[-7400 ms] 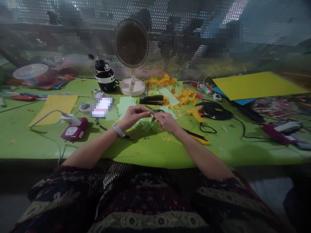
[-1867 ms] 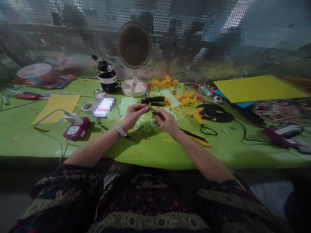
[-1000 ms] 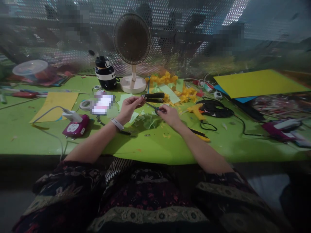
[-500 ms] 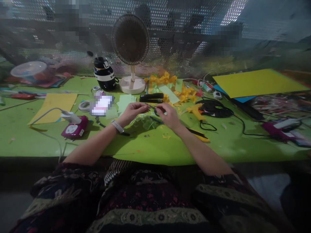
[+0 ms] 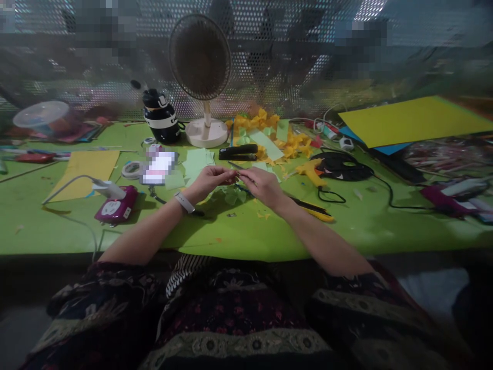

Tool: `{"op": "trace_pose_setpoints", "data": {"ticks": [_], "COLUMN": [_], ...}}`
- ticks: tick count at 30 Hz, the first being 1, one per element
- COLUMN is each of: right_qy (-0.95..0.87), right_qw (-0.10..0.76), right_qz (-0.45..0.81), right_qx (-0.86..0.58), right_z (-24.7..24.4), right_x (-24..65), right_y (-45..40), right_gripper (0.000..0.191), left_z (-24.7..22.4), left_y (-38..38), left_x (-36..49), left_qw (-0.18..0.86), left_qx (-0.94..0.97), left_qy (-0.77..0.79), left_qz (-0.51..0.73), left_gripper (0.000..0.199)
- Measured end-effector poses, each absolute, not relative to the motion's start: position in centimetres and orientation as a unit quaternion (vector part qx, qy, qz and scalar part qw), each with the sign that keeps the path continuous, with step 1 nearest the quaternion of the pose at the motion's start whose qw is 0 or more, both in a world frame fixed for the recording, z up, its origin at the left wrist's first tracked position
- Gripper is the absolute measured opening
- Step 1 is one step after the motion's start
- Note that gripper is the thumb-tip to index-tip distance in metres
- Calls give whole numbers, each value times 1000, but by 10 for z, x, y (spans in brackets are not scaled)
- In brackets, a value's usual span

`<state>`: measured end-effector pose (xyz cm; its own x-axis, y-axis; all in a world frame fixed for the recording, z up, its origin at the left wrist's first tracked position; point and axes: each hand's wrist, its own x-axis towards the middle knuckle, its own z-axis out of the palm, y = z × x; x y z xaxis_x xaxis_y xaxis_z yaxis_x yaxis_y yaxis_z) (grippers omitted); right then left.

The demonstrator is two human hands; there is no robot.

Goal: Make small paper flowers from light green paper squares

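Note:
My left hand, with a pale watch band at its wrist, is closed in a pinch on something too small to make out. Almost touching it, my right hand is closed around a thin dark pointed tool, whose tip sticks out up and to the left. Its handle is hidden by the fingers. Below both hands lie pale green paper pieces and a partly covered blue item. Just beyond the fingers rests a black stapler, near green paper sheets.
Yellow paper flowers are heaped behind the stapler. To the right are a yellow glue gun and a yellow cutter. A fan, bottle, phone, tape roll and purple power adapter stand leftward.
My right hand has turned over the tool, its fingers now closer to the left fingertips. The left hand stays pinched in nearly the same place. The view has shifted slightly.

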<state>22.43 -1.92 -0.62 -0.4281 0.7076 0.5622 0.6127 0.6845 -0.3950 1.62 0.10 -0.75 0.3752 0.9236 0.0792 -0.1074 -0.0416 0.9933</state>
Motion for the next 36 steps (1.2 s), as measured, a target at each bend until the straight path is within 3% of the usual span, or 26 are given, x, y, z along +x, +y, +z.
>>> {"op": "trace_pose_setpoints", "data": {"ticks": [11,19,26,32,36], "right_qy": [-857,-842,-827,-811,-781], "right_qw": [349,357,374,393,422], "right_qz": [17,49,77,82,130], "right_qx": [-379,-402,-414,-426,-441], "right_z": [-6,-6,-3,-3,-4], "right_x": [225,226,225,224,222], "right_y": [-18,-18,-20,-23,-24], "right_gripper": [27,21,18,19,20], "left_z": [-8,-4,-3,-3,-6], "left_y": [0,-1,2,1,0], "left_x": [17,17,12,14,17], "left_qw": [601,610,554,478,498], "left_qx": [586,567,632,666,659], "left_qy": [346,346,309,349,361], "left_qz": [419,433,445,455,434], "left_gripper": [37,42,46,36,35]}}
